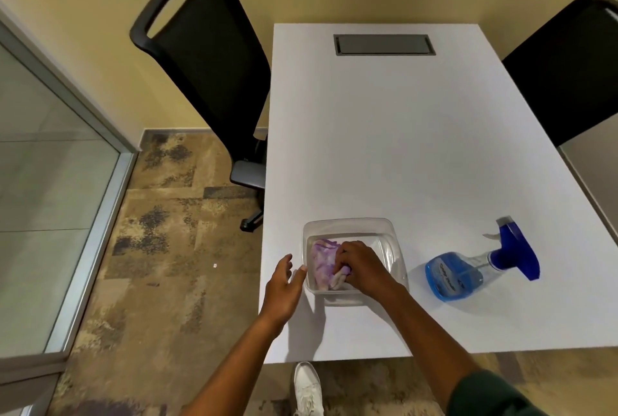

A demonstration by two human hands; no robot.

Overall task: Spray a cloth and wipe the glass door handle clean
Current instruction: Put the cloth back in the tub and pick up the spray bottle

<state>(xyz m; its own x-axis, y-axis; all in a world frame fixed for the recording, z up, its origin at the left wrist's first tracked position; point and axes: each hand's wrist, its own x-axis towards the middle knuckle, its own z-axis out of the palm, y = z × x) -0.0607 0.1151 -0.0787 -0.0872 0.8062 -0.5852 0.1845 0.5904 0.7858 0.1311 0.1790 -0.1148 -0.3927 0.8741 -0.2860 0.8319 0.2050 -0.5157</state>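
Purple-and-white cloth (322, 263) bunched inside clear plastic tub (394, 241) near white table's (384, 148) front edge, gripped by right hand (363, 266). Left hand (284, 285) open, thumb touching tub's left wall. Blue spray bottle (481, 268) lying right of tub.

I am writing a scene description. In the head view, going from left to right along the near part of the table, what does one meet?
Left hand → clear plastic container, with the right hand gripping the purple-and-white cloth inside it → blue spray bottle lying on its side.
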